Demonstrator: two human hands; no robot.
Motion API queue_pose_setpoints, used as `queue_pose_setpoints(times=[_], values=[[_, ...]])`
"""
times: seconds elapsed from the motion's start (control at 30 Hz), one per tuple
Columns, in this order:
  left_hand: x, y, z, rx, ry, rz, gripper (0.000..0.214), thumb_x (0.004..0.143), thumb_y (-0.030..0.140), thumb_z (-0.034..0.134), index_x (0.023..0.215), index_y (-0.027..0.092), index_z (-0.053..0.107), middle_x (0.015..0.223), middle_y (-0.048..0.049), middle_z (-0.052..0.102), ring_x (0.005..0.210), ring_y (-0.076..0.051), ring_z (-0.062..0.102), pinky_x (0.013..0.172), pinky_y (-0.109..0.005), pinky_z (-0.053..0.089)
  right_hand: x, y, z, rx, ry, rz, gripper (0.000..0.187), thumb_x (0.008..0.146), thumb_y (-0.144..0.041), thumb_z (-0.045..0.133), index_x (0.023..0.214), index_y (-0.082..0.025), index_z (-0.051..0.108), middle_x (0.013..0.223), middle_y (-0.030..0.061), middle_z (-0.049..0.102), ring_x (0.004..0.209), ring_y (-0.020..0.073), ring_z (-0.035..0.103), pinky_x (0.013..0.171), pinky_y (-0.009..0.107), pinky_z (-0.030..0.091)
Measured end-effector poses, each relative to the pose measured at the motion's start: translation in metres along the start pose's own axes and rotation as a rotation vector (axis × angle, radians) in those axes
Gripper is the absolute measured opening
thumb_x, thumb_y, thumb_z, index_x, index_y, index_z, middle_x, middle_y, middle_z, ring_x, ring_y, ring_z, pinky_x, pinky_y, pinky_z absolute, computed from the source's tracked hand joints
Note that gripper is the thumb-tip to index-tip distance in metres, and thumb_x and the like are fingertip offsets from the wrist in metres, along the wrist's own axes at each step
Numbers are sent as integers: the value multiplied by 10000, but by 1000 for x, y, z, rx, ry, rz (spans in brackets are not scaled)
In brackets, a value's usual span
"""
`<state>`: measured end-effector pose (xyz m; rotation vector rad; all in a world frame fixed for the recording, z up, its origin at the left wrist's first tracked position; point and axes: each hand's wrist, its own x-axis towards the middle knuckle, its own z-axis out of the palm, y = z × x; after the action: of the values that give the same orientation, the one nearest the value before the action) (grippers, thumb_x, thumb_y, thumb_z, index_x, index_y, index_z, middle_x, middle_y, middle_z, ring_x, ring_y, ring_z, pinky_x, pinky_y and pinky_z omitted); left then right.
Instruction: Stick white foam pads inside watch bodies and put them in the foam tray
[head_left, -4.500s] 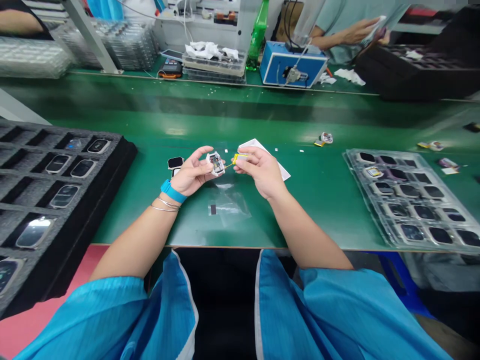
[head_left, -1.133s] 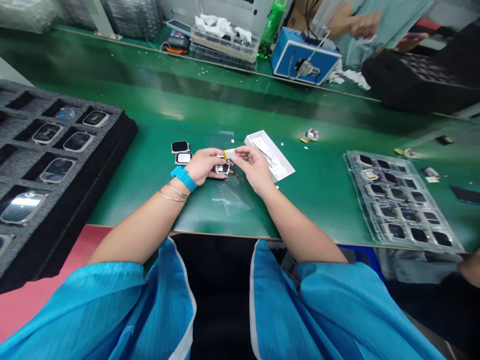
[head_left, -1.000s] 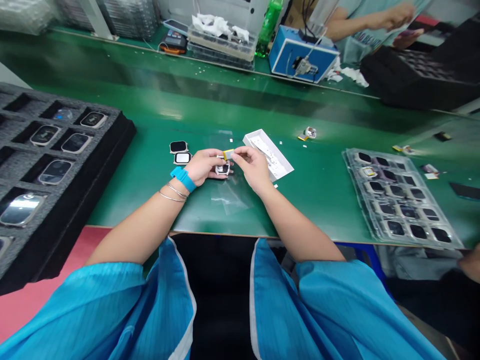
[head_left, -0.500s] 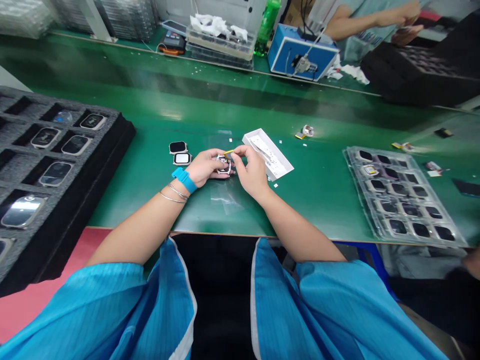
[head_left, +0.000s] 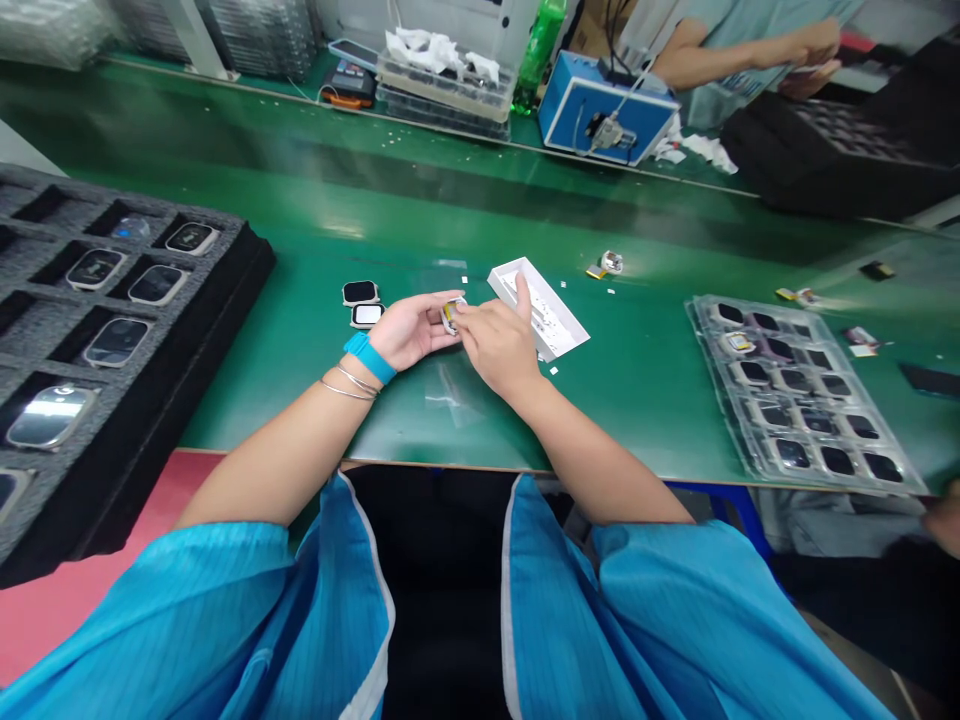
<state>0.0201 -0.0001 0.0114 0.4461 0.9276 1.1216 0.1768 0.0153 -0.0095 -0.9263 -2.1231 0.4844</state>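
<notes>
Right hand (head_left: 495, 345) has moved in over the watch module (head_left: 451, 316); we pinch it, right fingers (head_left: 469, 312) together, left hand (head_left: 411, 332) grip unclear. Light, fragile: hold by edges.

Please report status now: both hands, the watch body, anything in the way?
Left hand, right hand on watch body. White tray beside right hand, not blocking.

Electronics assembly workshop: a long green workbench (head_left: 645, 420) carries smartwatch bodies (head_left: 116, 342) in a black foam tray (head_left: 255, 275) and a clear plastic tray (head_left: 795, 315), beside a blue bench unit (head_left: 592, 125); a blue striped smock (head_left: 675, 610) is worn.
</notes>
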Motion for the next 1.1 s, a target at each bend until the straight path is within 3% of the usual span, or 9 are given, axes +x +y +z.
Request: queue_pose_setpoints(times=[0.1,0.23,0.37,0.5,0.7,0.83,0.9,0.97,1.1], values=[[1,0,-2,44,-1,50,271,796,65,645,1060,120,674,836,-36,702,713,-106,671,831,-311,587,1,4,-1,1,-12,-13,175,919,-258,569,802,-305,690,962,-8,711,1012,237,587,1210,639,183],[2,-3,-4,97,-44,104,384,750,13,687,1114,133,663,928,-44,720,779,-131,700,841,-337,591,2,16,-2,114,49,65,48,840,-268,676,886,-257,671,1124,48,652,1140,244,573,1103,529,418],[2,-5,-6,120,-99,163,451,676,5,749,1104,127,678,910,-53,736,759,-148,709,747,-300,605,2,26,3,554,-59,240,473,773,-367,730,1197,-268,544,1245,68,623,1166,230,622,997,436,539],[-1,-5,-5,119,-134,206,474,595,62,841,1044,129,702,871,-54,746,726,-147,706,696,-275,609,3,19,6,828,-154,371,571,754,-372,729,1261,-270,490,1161,62,697,1086,226,690,971,436,572],[-3,-4,-3,163,-115,231,479,554,129,894,993,142,703,851,-57,748,744,-160,716,681,-263,610,0,7,14,828,-39,413,538,732,-347,728,1227,-255,541,1130,58,722,1014,213,723,966,422,584],[-1,0,-5,135,-112,250,439,607,90,853,1014,160,704,897,-54,749,783,-162,725,713,-263,617,7,10,10,714,-59,350,498,740,-345,724,1211,-250,591,1105,72,729,988,213,723,936,422,590],[-1,8,-8,78,-70,265,384,667,66,802,1021,173,700,950,-58,750,827,-163,731,763,-262,618,23,6,-10,543,0,247,414,772,-354,701,1164,-239,633,1115,90,726,1013,230,711,941,446,581],[-2,21,-13,-8,-12,295,272,743,72,739,990,177,695,977,-65,749,876,-166,735,819,-253,609,51,-5,-47,299,182,40,293,827,-358,655,1089,-230,675,1142,101,717,1074,250,682,983,484,550],[-17,50,-21,-86,15,395,173,799,99,690,957,169,687,970,-81,742,960,-184,726,937,-276,571,136,-41,-155,-139,589,-390,176,928,-283,547,991,-217,698,1172,85,706,1191,252,620,1099,515,436]])
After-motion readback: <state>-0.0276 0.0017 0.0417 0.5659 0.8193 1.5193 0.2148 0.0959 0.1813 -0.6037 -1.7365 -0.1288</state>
